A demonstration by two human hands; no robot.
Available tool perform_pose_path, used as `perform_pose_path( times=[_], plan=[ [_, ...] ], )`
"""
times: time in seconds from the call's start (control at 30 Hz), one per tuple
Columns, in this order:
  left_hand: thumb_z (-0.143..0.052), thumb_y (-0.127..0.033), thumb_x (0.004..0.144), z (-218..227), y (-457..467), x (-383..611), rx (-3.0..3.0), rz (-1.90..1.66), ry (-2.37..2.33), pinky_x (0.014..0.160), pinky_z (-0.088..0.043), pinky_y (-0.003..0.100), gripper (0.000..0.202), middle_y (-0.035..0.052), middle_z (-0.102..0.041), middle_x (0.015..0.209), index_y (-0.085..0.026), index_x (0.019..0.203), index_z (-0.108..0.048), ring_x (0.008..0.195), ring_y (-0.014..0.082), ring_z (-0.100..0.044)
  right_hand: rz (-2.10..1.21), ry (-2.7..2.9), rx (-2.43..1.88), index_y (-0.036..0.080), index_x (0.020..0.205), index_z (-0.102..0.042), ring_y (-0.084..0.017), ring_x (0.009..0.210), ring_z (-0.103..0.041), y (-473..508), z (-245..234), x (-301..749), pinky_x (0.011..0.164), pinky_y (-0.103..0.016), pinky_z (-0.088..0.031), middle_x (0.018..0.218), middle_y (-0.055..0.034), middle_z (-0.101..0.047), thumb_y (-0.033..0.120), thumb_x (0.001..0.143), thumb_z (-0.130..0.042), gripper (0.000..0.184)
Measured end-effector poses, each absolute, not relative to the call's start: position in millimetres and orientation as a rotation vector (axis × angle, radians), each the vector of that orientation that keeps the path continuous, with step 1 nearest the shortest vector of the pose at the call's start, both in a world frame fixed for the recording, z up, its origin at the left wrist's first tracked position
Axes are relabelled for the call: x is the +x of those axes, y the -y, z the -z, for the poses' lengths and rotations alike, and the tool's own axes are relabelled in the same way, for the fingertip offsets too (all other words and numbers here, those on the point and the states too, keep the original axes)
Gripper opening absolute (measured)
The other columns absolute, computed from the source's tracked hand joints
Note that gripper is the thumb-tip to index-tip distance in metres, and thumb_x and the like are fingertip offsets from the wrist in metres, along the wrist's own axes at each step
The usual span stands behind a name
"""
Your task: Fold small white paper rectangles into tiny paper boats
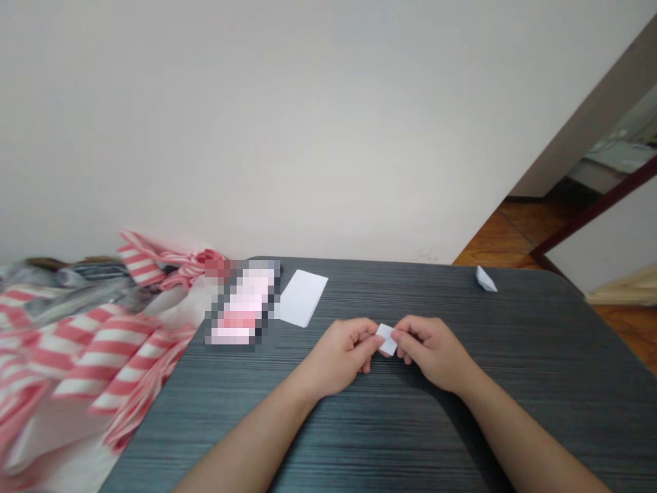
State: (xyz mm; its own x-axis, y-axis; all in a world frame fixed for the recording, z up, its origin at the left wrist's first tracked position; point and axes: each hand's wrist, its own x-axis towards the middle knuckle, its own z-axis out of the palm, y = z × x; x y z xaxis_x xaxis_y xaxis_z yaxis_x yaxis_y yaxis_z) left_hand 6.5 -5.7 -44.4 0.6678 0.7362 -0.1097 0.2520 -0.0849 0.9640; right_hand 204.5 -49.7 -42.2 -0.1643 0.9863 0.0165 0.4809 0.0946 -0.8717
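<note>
Between my two hands is a small folded piece of white paper (388, 340), held a little above the dark table. My left hand (345, 352) pinches its left edge with thumb and fingers. On the opposite edge, my right hand (430, 349) grips it the same way, thumb on top. The fold layers are too small to make out. Farther off to the left lies a stack of white paper sheets (302, 297). A folded white paper piece (485, 279) rests near the table's far right edge.
The dark wood-grain table (308, 424) meets a pale wall (328, 137) at its far side. A blurred-out, phone-like rectangle (243, 305) lies left of the sheets. Red-and-white striped cloth (97, 349) is heaped beside the table's left edge. A doorway with wooden floor (493, 236) shows at right.
</note>
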Motion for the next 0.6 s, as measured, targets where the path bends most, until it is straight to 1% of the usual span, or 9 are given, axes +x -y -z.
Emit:
perform_pose_path(
  times=[0.17,0.33,0.53,0.6],
  plan=[
    [-0.05,-0.032,0.093,43.0,5.9,6.8,1.665,-0.491,-0.822,0.051,-0.037,0.019,0.025,-0.0036,-0.056,0.055,-0.015,0.086,-0.067,0.05,0.0096,-0.05,-0.959,1.754,-1.447,0.017,0.068,-0.061,-0.01,0.049,-0.055,49.0,41.7,204.3,0.052,-0.02,-0.041,0.054,0.0026,-0.059,0.021,0.091,-0.054,0.024],
    [-0.05,-0.032,0.093,43.3,6.4,6.8,1.681,-0.475,-0.829,0.05,-0.036,0.019,0.025,-0.0039,-0.055,0.054,-0.015,0.085,-0.066,0.05,0.0096,-0.049,-0.89,1.815,-1.414,0.017,0.071,-0.062,-0.011,0.053,-0.05,48.1,40.6,204.1,0.054,-0.021,-0.037,0.057,0.0033,-0.056,0.022,0.09,-0.056,0.021],
    [-0.05,-0.033,0.094,43.6,6.2,6.1,1.717,-0.473,-0.833,0.05,-0.035,0.019,0.027,-0.0034,-0.056,0.055,-0.016,0.082,-0.066,0.05,0.0097,-0.049,-0.902,1.832,-1.422,0.018,0.068,-0.059,-0.011,0.053,-0.05,48.1,38.8,202.6,0.055,-0.021,-0.036,0.056,0.0039,-0.055,0.021,0.091,-0.055,0.023],
    [-0.048,-0.034,0.096,43.7,6.1,5.7,1.727,-0.488,-0.816,0.051,-0.036,0.02,0.029,-0.003,-0.057,0.054,-0.016,0.083,-0.067,0.05,0.0098,-0.05,-0.917,1.808,-1.428,0.018,0.069,-0.059,-0.011,0.053,-0.05,48.1,38.5,202.4,0.054,-0.021,-0.037,0.056,0.004,-0.055,0.022,0.091,-0.054,0.023]
  ],
)
